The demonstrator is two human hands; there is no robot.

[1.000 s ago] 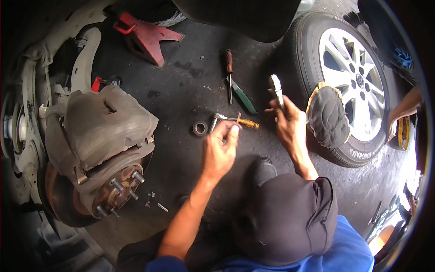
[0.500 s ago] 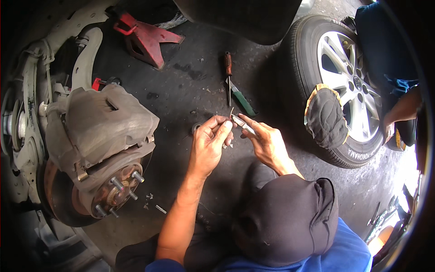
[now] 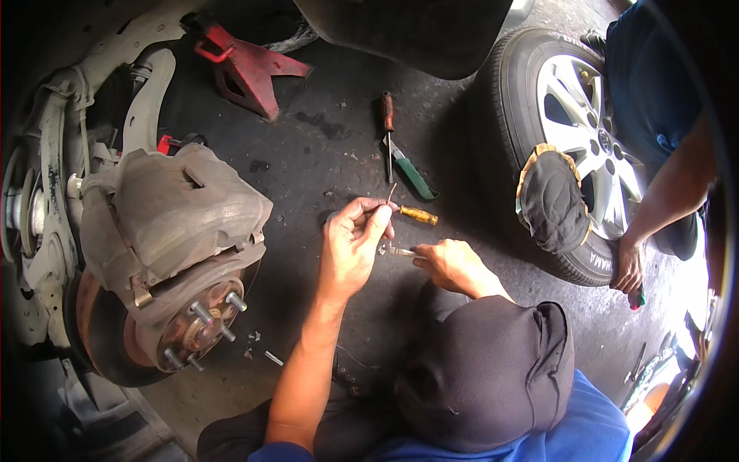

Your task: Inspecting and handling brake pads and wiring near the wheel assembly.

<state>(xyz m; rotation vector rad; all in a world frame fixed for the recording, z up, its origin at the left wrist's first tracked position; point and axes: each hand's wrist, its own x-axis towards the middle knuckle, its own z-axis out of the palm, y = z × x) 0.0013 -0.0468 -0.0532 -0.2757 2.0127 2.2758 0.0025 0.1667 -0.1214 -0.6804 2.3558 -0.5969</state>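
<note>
My left hand is closed, pinching a thin copper-coloured wire that sticks up between thumb and forefinger. Below and to its right, my right hand is wrapped round metal pliers, whose jaws point left and stand apart from the wire. Just beyond the fingertips lies a screwdriver with a yellow handle; its front end is hidden by my left hand. Farther off, a screwdriver with a red-brown handle lies across a green-handled tool on the dark floor.
To the left is a brake caliper over a hub with wheel studs. A red jack stand is behind. On the right, a co-worker's hand touches a wheel with dark cloth on it. A dark cap covers part of my right arm.
My right hand has drawn the pliers down and away from the wire, uncovering the yellow-handled screwdriver. My left hand stays nearly still. The co-worker's arm has reached down to the tyre's lower edge.
</note>
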